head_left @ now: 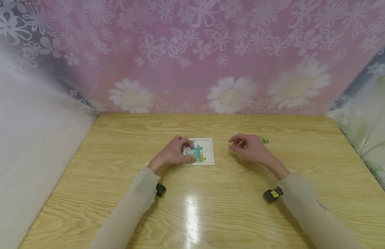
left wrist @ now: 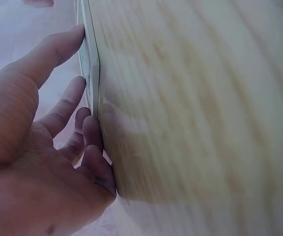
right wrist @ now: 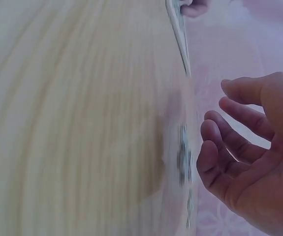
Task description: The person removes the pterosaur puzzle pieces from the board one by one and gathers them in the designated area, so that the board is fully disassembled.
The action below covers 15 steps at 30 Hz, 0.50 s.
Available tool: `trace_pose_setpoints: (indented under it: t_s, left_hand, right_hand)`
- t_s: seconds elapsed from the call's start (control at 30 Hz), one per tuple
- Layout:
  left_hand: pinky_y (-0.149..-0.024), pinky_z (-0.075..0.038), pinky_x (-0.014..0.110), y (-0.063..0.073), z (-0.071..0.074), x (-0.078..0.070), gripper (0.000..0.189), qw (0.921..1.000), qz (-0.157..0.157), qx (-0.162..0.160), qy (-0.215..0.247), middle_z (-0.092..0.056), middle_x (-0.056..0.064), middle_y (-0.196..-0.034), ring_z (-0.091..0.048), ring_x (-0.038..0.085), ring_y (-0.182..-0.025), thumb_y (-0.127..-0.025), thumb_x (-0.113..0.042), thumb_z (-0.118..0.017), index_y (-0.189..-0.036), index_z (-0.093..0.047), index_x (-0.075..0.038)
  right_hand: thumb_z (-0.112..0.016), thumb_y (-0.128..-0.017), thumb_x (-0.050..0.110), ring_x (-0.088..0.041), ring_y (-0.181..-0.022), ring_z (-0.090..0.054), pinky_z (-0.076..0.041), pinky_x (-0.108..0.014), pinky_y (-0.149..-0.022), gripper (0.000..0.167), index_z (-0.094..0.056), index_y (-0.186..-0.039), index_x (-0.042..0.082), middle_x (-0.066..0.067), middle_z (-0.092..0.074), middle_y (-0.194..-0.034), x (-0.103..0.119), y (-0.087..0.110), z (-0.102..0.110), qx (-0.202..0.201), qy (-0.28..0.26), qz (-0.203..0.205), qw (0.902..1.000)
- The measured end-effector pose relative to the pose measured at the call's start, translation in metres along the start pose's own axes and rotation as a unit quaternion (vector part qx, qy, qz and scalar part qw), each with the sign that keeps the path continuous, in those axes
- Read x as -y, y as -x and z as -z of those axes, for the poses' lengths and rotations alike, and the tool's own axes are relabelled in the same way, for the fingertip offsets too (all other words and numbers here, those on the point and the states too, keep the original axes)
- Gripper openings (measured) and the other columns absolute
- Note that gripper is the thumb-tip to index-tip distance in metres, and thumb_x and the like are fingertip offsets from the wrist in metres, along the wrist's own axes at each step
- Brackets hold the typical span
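A small square jigsaw puzzle board (head_left: 209,152) with a pale frame lies on the table. Its left part is filled with green and blue pieces (head_left: 197,153), while the right part shows bare white backing. My left hand (head_left: 173,151) grips the board's left side, thumb toward the near edge and fingers toward the far edge. Right of the board, my right hand (head_left: 251,148) hovers over the table with loosely curled fingers and nothing visible between them. Loose puzzle pieces (right wrist: 184,155) lie below it in the right wrist view; a green piece (head_left: 265,139) shows past that hand.
The wood-grain table (head_left: 230,207) reaches back to a pink flowered curtain (head_left: 186,69). White cloth (head_left: 33,138) hangs along the left side, and flowered cloth (head_left: 367,117) along the right. Each wrist wears a black camera (head_left: 271,195).
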State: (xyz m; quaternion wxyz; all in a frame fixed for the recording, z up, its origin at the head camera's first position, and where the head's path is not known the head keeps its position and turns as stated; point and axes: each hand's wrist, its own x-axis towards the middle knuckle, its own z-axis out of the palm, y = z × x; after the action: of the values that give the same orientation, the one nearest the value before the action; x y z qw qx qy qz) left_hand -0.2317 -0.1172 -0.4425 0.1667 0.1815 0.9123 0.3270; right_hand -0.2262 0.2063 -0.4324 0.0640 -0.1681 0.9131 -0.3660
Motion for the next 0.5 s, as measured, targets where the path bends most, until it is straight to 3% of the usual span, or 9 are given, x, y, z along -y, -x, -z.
trace_pose_setpoints:
  t_s: [0.5]
  left_hand:
    - [-0.084, -0.035, 0.038, 0.003, 0.002, -0.005, 0.040, 0.9998, 0.010, 0.000, 0.016, -0.048, 0.007, -0.118, -0.040, 0.022, -0.097, -0.087, -0.035, -0.082, -0.119, -0.065, -0.019]
  right_hand:
    - [-0.067, -0.097, 0.025, -0.017, -0.089, -0.068, -0.054, -0.034, -0.080, 0.022, -0.074, -0.114, 0.013, -0.004, -0.073, -0.101, 0.028, -0.025, -0.036, 0.017, -0.019, 0.044, 0.9987]
